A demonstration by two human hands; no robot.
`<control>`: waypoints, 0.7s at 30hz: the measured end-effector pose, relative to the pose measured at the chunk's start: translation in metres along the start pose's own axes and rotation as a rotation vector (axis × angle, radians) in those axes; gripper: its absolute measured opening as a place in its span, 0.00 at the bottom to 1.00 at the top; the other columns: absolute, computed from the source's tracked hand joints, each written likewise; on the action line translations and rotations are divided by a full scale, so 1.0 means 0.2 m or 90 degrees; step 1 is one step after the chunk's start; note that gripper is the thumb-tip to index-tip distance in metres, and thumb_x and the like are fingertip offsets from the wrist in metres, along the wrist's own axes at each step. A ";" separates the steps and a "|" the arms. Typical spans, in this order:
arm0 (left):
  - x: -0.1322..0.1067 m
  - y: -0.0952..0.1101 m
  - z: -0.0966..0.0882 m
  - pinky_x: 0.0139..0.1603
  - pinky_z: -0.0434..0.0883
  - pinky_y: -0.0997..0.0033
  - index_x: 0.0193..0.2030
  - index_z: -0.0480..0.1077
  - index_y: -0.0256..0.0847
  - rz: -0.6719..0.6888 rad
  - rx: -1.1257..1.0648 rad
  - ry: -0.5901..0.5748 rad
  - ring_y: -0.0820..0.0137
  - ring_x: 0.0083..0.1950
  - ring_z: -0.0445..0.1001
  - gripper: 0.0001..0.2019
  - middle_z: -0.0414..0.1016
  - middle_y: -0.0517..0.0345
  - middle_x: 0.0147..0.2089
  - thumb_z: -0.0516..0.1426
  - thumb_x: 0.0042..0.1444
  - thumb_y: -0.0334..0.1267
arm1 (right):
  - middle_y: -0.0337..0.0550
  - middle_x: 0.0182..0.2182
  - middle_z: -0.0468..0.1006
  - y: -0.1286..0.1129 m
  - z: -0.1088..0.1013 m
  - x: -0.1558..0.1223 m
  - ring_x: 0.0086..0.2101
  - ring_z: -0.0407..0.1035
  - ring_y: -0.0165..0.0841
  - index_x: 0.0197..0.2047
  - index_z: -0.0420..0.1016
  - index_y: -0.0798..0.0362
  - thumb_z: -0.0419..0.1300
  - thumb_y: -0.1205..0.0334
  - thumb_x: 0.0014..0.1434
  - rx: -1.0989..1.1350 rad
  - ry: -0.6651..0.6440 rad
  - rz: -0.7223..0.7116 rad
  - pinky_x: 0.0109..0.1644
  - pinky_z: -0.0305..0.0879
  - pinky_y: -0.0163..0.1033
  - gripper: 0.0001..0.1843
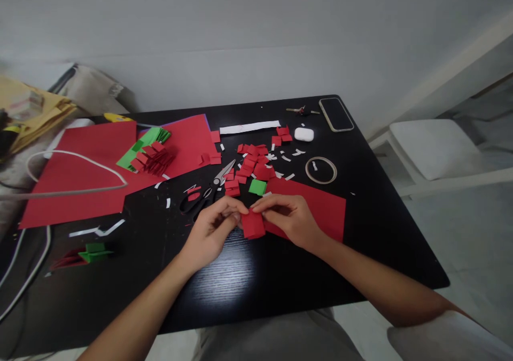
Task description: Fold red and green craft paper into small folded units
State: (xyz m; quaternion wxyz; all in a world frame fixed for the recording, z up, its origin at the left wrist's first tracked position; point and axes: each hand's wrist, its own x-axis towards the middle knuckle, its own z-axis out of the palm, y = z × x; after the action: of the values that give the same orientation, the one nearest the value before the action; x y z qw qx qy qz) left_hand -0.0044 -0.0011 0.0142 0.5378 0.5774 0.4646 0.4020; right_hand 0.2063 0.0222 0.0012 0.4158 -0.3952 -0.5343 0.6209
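Near the front middle of the black table, a folded piece of red paper (pixel 254 225) is pinched at its top edge between both hands. My left hand (pixel 212 227) has its thumb and index finger closed on the upper left corner. Opposite it, my right hand (pixel 292 219) grips the upper right corner the same way. A small green folded paper (pixel 257 187) lies just beyond the fingertips. Several small red folded pieces (pixel 249 161) are heaped behind it. Black-handled scissors (pixel 208 193) rest partly open beyond my left hand.
Large red sheets (pixel 84 171) cover the left side, with a green and red folded stack (pixel 150 152) on them. A roll of tape (pixel 321 170), a white case (pixel 304 134) and a phone (pixel 336 114) lie at the right. White cables (pixel 76 158) cross the left edge.
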 end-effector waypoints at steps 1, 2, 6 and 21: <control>0.00 0.00 0.00 0.36 0.72 0.72 0.42 0.77 0.40 0.003 0.025 0.001 0.70 0.35 0.76 0.08 0.78 0.57 0.34 0.58 0.67 0.40 | 0.41 0.39 0.88 0.00 0.00 0.00 0.44 0.81 0.39 0.36 0.88 0.45 0.66 0.67 0.58 -0.015 0.001 -0.010 0.51 0.77 0.46 0.09; -0.01 -0.01 0.00 0.36 0.72 0.72 0.43 0.77 0.40 0.005 0.050 0.003 0.70 0.35 0.76 0.08 0.78 0.57 0.34 0.58 0.67 0.40 | 0.41 0.39 0.88 -0.01 0.00 0.00 0.44 0.81 0.39 0.36 0.88 0.45 0.65 0.67 0.58 -0.030 0.002 -0.020 0.52 0.76 0.47 0.09; -0.02 -0.04 0.02 0.37 0.74 0.73 0.42 0.76 0.41 0.035 0.129 0.032 0.71 0.34 0.76 0.07 0.79 0.58 0.35 0.61 0.66 0.41 | 0.42 0.40 0.87 -0.01 0.00 -0.01 0.45 0.80 0.39 0.37 0.87 0.45 0.64 0.66 0.61 -0.055 -0.006 -0.043 0.55 0.76 0.48 0.09; -0.03 -0.04 0.02 0.43 0.78 0.71 0.48 0.78 0.41 0.061 0.196 0.088 0.69 0.39 0.81 0.09 0.84 0.55 0.41 0.63 0.65 0.41 | 0.41 0.36 0.85 0.02 0.02 -0.01 0.38 0.79 0.35 0.39 0.84 0.49 0.72 0.53 0.59 -0.045 0.021 0.040 0.44 0.75 0.41 0.09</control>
State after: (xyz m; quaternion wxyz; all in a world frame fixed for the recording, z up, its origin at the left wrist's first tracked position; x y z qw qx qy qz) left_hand -0.0019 -0.0073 0.0053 0.3899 0.6453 0.5288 0.3897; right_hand 0.2032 0.0180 -0.0021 0.3907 -0.4366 -0.5361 0.6077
